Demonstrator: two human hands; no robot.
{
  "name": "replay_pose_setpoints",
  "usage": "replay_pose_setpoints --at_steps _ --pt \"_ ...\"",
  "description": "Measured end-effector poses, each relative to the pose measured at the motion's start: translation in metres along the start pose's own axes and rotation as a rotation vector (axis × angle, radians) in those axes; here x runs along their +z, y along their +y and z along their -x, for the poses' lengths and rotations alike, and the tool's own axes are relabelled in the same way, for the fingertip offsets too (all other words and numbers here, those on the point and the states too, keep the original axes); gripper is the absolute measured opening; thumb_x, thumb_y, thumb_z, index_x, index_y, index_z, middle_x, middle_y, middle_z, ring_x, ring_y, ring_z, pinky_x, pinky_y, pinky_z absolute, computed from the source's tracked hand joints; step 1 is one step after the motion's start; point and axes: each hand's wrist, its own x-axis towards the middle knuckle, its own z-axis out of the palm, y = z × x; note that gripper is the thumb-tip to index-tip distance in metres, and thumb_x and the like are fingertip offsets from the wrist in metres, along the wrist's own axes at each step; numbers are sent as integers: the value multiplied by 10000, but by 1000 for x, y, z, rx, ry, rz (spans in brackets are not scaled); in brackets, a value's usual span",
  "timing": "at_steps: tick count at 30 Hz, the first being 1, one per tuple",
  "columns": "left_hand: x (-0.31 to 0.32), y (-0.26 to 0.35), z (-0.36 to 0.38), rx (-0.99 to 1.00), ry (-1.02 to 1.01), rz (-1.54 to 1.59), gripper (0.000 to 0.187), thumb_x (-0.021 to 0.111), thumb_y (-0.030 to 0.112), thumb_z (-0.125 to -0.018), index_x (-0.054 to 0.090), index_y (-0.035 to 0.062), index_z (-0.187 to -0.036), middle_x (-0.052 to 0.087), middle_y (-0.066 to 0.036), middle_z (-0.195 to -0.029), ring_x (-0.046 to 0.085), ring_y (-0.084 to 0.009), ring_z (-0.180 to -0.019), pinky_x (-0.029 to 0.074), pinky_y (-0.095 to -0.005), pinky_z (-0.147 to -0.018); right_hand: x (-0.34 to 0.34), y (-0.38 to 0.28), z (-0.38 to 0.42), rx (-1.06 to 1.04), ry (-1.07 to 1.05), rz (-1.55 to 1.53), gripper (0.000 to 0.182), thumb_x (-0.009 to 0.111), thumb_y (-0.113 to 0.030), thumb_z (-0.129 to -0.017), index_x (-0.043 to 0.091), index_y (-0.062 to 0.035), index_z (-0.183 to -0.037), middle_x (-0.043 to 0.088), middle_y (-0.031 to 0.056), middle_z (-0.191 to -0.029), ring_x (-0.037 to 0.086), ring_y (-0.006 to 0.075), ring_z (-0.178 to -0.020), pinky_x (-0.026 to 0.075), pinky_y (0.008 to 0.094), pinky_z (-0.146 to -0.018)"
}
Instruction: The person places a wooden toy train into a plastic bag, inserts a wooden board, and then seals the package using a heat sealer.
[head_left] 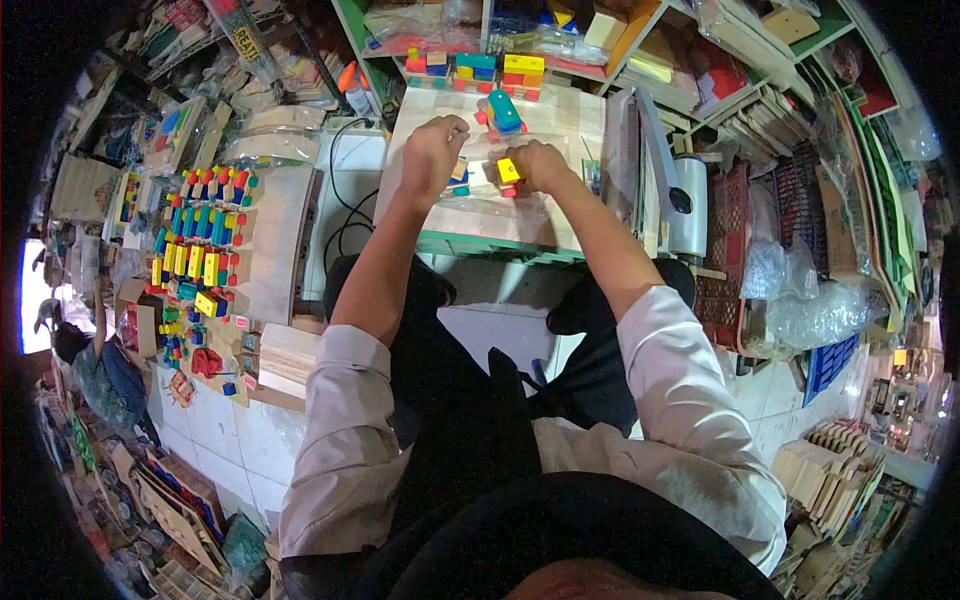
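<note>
Toy block, yellow (pixel 508 169): pinched in the fingers of the right hand (pixel 535 165), above the near half of the pale wooden surface (pixel 570 120). A red piece shows just under the block, partly hidden by the fingers.

Small toy piece, blue and yellow (pixel 460 174): gripped under the left hand (pixel 433 155), whose fingers are curled around it; just left of the yellow block, the two apart.

Toy vehicle, teal body with red wheels (pixel 504 110): standing free on the surface, just beyond the yellow block.

Row of finished toys, yellow, blue and red (pixel 480 70): lined along the far edge of the surface, well beyond the block.

Clear plastic sheet (pixel 470 208): lying on the surface below both hands, nearer the person than the block.

Board of painted toy parts, red, blue, yellow (pixel 205 235): on the floor, far left of the block.

Stack of plain wooden pieces (pixel 288 358): on the floor, left of the block and nearer the person.

Black cable (pixel 340 200): looped on the floor, between the board and the surface.
</note>
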Motion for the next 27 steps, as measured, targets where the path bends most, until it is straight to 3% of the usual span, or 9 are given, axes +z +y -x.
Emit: replay_pose_setpoints --at_steps 5,9,11,13,14,15,16,17,27 --pt "-14 22 9 -219 -74 58 279 674 101 -695 615 66 -965 644 -139 -878 618 -310 -833 483 -381 -717 13 4 -2 68 212 177 459 703 -172 -659 572 -147 -1098 621 88 -1073 605 285 -959 509 388 -791" --pt "-20 23 15 -170 -195 119 399 690 106 -664 611 87 -1054 652 -150 -931 632 -296 -799 496 -371 -722 -79 -16 10 -133 -24 -432 279 700 -156 -660 653 -37 -908 659 124 -870 628 251 -775 495 356 -708" --pt "-32 33 19 -133 -241 33 469 722 196 -641 606 76 -1080 647 -176 -883 626 -324 -809 493 -400 -740 -88 5 -14 -76 319 -861 216 689 -173 -712 648 16 -807 654 129 -759 616 189 -692 486 317 -645" --pt "-5 2 26 7 -162 336 660 771 391 -623 566 55 -1153 617 -186 -1043 590 -312 -966 445 -409 -868 -68 39 -76 221 581 -527 349 650 -336 -750 638 12 -770 630 196 -715 616 305 -672 471 398 -612" --pt "-6 -1 21 -6 -221 423 750 779 461 -603 545 42 -1180 548 -181 -1186 531 -302 -1077 390 -391 -954 -97 20 -80 371 319 -485 393 663 -371 -739 642 3 -858 641 201 -811 623 321 -783 477 407 -690" --pt "-14 2 15 -89 -300 396 792 779 459 -602 510 20 -1204 509 -181 -1236 498 -311 -1125 359 -378 -992 -32 59 -126 119 531 -442 521 702 -390 -696 596 -8 -1035 625 201 -976 595 339 -942 464 400 -801" --pt "-17 6 14 -74 -139 440 814 769 463 -619 477 14 -1233 532 -176 -1198 502 -311 -1105 364 -376 -979 15 102 -172 231 141 -494 665 744 -357 -657 504 -25 -1181 578 193 -1119 550 338 -1056 436 397 -878" --pt "-20 5 7 -59 -91 413 810 762 460 -629 471 7 -1234 543 -173 -1174 513 -317 -1074 380 -374 -958 39 102 -178 -67 337 -560 724 767 -324 -634 463 -31 -1222 579 182 -1121 557 331 -1044 442 403 -874" --pt "-19 -16 -14 -192 236 537 705 737 383 -692 468 -2 -1218 556 -188 -1142 542 -331 -1042 425 -388 -899 15 87 -161 199 585 -624 632 772 -259 -665 473 -13 -1164 574 156 -1062 562 254 -968 441 359 -830"
